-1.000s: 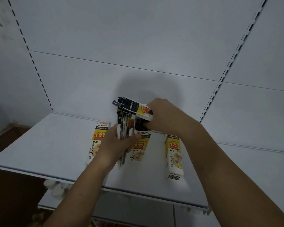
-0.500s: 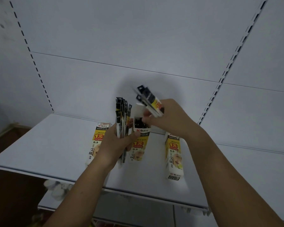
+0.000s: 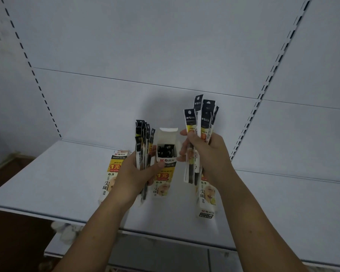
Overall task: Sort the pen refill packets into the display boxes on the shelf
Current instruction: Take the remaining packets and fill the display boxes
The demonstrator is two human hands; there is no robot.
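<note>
Three yellow-and-white display boxes stand on the white shelf point(image 3: 47, 179). The middle box point(image 3: 166, 165) has its lid flap open and dark refill packets inside. The left box point(image 3: 112, 173) is partly hidden behind my left hand point(image 3: 133, 177), which grips a bundle of upright refill packets point(image 3: 143, 142) just left of the middle box. My right hand point(image 3: 208, 160) holds a second fan of several packets point(image 3: 202, 122) upright, to the right of the middle box and in front of the right box point(image 3: 207, 195).
White back panels with slotted uprights point(image 3: 263, 95) close off the rear. A lower shelf point(image 3: 165, 252) shows beneath the front edge, with pale objects point(image 3: 65, 228) below at left. A brown floor lies at far left.
My right hand has split a fan of packets off the bundle and swung it from lying flat over the middle box to upright at the box's right. My left hand stays put.
</note>
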